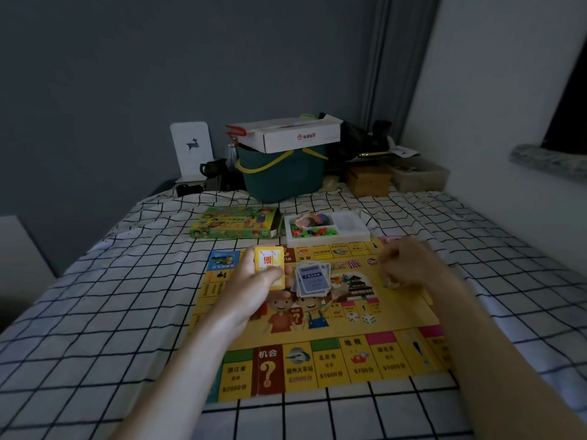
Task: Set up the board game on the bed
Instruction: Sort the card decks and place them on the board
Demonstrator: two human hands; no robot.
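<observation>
Dim bluish room light, soft grainy detail, wide-angle bending at edges, right hand (pixel 405 265) motion-blurred

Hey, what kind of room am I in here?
Probably a bedroom: a bed with a checked sheet, a curtain in the corner, and a green basket and boxes stacked against the wall.

L hand (pixel 254 281) grips yellow card deck (pixel 269 265) upright, thumb across its front, over game board (pixel 317 338) on checked bed (pixel 95 312). Just right of that grip: loose blue card pile (pixel 313 279) on board. R hand (pixel 409 265) further right, fingers curled low on board; contents unclear.
</observation>
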